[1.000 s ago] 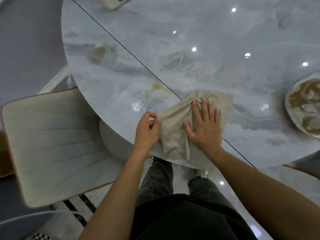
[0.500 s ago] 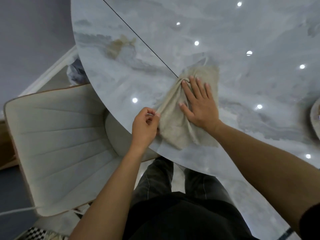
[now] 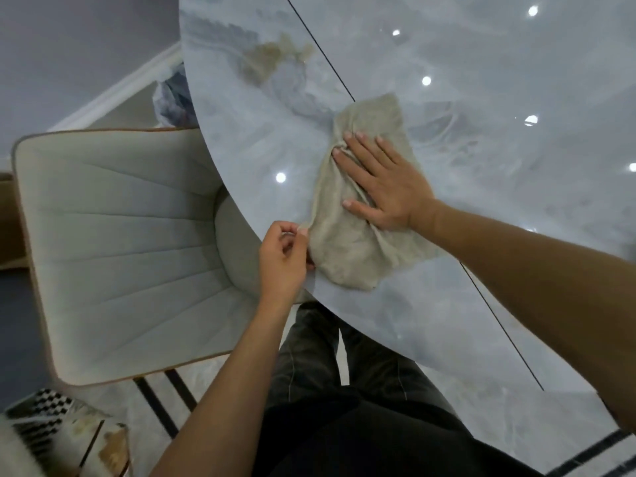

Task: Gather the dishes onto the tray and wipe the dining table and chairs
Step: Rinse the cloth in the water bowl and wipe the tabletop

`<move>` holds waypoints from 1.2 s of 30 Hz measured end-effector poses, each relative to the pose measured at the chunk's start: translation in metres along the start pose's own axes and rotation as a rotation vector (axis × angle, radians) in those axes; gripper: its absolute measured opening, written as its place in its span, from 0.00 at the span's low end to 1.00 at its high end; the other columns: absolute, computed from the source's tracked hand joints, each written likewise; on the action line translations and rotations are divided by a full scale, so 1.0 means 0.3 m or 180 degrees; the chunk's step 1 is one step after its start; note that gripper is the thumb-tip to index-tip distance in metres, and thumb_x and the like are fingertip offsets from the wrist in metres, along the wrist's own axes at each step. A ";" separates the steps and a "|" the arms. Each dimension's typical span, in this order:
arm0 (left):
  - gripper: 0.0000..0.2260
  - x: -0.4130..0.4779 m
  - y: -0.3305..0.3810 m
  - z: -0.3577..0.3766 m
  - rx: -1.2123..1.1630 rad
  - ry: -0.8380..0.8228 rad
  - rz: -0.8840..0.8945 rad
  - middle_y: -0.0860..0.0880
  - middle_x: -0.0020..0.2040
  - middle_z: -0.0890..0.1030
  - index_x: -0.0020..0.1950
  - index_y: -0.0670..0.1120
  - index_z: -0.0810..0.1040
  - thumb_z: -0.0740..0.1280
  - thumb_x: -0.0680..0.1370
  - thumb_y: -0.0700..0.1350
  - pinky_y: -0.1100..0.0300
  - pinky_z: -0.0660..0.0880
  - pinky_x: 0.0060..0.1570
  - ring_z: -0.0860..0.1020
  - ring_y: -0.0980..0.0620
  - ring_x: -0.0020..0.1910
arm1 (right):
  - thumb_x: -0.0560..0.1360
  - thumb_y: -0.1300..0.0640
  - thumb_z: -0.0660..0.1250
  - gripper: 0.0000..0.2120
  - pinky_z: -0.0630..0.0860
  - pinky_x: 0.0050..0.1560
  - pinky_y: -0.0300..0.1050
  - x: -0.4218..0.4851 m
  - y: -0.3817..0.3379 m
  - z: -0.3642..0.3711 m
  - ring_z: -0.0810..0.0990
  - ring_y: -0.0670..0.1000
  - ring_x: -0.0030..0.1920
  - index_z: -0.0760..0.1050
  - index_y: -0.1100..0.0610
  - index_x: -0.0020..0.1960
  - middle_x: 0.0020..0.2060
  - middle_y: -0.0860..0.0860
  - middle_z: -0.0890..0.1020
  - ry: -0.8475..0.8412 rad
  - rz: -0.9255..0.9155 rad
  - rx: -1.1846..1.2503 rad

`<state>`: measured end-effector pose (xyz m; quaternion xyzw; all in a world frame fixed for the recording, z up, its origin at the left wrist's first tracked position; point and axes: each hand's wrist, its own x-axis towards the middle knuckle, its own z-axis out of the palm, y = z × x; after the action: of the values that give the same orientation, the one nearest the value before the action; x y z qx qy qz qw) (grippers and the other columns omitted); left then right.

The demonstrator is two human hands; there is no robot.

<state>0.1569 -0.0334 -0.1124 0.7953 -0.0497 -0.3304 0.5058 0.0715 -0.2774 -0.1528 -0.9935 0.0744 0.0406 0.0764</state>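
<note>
A soft, limp cloth [image 3: 361, 215] was pressed flat to the tabletop [image 3: 481, 98] beneath the right hand [image 3: 385, 187], fingers straight, while its bunched edge was pinched by the left hand [image 3: 284, 259]; a brown stain [image 3: 268, 58] lay well beyond.

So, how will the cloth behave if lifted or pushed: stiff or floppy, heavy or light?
Probably floppy: the cloth is creased and bunched under the flat right hand, so it would sag if lifted. Likely light: the left hand pinches its edge with fingertips only. On the glossy table it should slide easily.
</note>
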 end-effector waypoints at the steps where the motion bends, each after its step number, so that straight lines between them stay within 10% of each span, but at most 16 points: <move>1: 0.06 -0.008 -0.014 -0.006 0.0116 0.0148 0.0075 0.41 0.39 0.82 0.47 0.48 0.74 0.68 0.84 0.44 0.52 0.80 0.36 0.80 0.47 0.35 | 0.84 0.37 0.51 0.36 0.50 0.81 0.60 0.002 -0.005 0.003 0.45 0.56 0.84 0.45 0.53 0.85 0.84 0.57 0.48 -0.0018 -0.0096 0.0015; 4: 0.06 -0.034 -0.025 -0.008 0.0640 0.0685 0.0312 0.52 0.39 0.80 0.48 0.50 0.74 0.67 0.84 0.45 0.64 0.75 0.35 0.79 0.58 0.36 | 0.85 0.39 0.50 0.34 0.49 0.82 0.59 0.028 -0.003 -0.005 0.44 0.56 0.84 0.44 0.52 0.85 0.84 0.57 0.46 -0.0144 -0.0561 0.0050; 9: 0.05 -0.029 -0.035 -0.044 0.1566 0.1144 0.0428 0.53 0.47 0.79 0.49 0.52 0.78 0.68 0.81 0.52 0.58 0.75 0.36 0.79 0.53 0.40 | 0.84 0.34 0.49 0.37 0.49 0.82 0.58 0.054 -0.034 -0.011 0.45 0.56 0.84 0.44 0.52 0.85 0.84 0.57 0.47 -0.0193 -0.0820 0.0090; 19: 0.05 0.015 -0.083 -0.065 0.0311 0.1452 -0.0179 0.49 0.46 0.80 0.50 0.46 0.78 0.72 0.81 0.45 0.66 0.74 0.43 0.76 0.59 0.40 | 0.84 0.44 0.55 0.31 0.54 0.81 0.57 0.006 -0.165 0.034 0.53 0.56 0.83 0.54 0.55 0.84 0.83 0.56 0.55 -0.0014 -0.1067 0.0570; 30: 0.03 -0.042 -0.056 -0.033 -0.0057 0.1338 -0.0474 0.48 0.51 0.80 0.55 0.49 0.76 0.67 0.83 0.47 0.46 0.81 0.53 0.79 0.50 0.47 | 0.84 0.55 0.60 0.17 0.71 0.69 0.45 -0.060 -0.363 -0.030 0.78 0.49 0.65 0.78 0.53 0.70 0.64 0.50 0.82 0.0175 0.0808 0.3456; 36: 0.03 -0.078 -0.002 -0.032 0.0171 0.1244 -0.0120 0.48 0.51 0.78 0.57 0.48 0.76 0.66 0.84 0.45 0.61 0.75 0.45 0.76 0.56 0.43 | 0.85 0.57 0.60 0.12 0.77 0.63 0.46 -0.072 -0.355 -0.130 0.83 0.51 0.60 0.81 0.45 0.60 0.56 0.47 0.86 -0.0101 0.2236 0.5756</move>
<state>0.1440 -0.0161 -0.0993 0.8583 0.0556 -0.1778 0.4781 0.0695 -0.1763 -0.0968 -0.4800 0.3689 0.0019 0.7959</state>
